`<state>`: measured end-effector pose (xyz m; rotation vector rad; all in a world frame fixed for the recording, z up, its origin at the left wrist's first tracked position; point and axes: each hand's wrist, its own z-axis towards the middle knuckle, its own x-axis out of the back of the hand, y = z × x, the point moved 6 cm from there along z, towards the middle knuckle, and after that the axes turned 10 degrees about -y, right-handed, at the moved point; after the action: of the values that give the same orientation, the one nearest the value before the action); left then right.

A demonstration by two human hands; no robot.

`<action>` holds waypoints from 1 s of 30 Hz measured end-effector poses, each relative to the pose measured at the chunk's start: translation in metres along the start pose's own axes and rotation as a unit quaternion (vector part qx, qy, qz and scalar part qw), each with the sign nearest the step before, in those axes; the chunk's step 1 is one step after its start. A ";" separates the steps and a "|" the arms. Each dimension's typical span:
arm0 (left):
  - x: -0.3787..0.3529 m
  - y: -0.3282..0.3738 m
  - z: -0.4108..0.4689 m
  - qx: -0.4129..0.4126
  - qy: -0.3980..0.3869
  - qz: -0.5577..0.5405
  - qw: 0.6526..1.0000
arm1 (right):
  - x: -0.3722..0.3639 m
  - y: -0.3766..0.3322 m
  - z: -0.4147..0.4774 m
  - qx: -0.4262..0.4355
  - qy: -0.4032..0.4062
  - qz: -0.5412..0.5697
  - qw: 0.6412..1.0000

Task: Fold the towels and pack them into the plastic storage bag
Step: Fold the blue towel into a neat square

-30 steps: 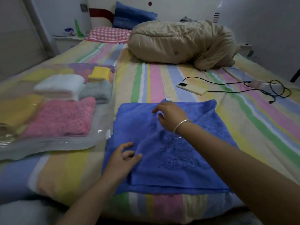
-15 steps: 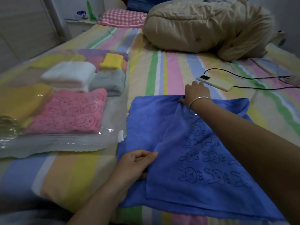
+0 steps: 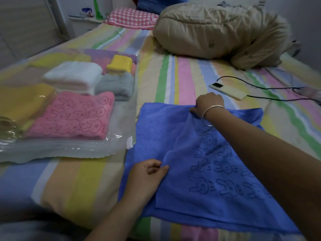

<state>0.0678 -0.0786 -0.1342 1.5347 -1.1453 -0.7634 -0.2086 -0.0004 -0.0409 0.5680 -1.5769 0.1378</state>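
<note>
Left hand (image 3: pixel 147 176), 6 o'clock, near edge of bed (image 3: pixel 173 80): fingers curled, thumb and fingertips pinching the near end of a folded flap of the blue towel (image 3: pixel 217 171).
Blue towel lies flat on the striped sheet at 5 o'clock, bunny print up, one layer folded over another and the left strip uncovered.
Right hand (image 3: pixel 208 103), 3 o'clock of centre: knuckles up, fingers closed on the far end of the same flap. Silver bangle (image 3: pixel 211 110) on that wrist.
Plastic storage bag (image 3: pixel 78 150) at 9 o'clock, just beside the blue towel's left edge, lying flat. Inside it, near to far: pink towel (image 3: pixel 73 115), large yellow towel (image 3: pixel 22 100) at its 9 o'clock, white towel (image 3: pixel 74 75), grey towel (image 3: pixel 116 84), small yellow towel (image 3: pixel 119 64).
Phone (image 3: pixel 227 91) at 2 o'clock, just past the right hand, black cable (image 3: pixel 260 87) plugged in.
Beige duvet (image 3: pixel 217 32) bundled at 1 o'clock.
Pink checked pillow (image 3: pixel 132 18) at 12 o'clock.
</note>
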 end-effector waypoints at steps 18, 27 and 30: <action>0.066 0.003 -0.043 -0.031 0.131 0.219 0.966 | 0.028 -0.130 0.046 0.117 0.016 0.274 0.954; 0.072 -0.002 -0.041 -0.007 0.125 0.217 0.968 | 0.006 -0.130 0.038 0.100 0.031 0.287 0.952; 0.074 -0.001 -0.042 -0.008 0.147 0.240 0.960 | -0.001 -0.109 0.000 0.127 0.025 0.264 0.956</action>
<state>0.1314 -0.1326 -0.1174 1.2313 -1.2125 -0.2077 -0.1611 -0.0946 -0.0690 0.3213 -1.6409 0.7619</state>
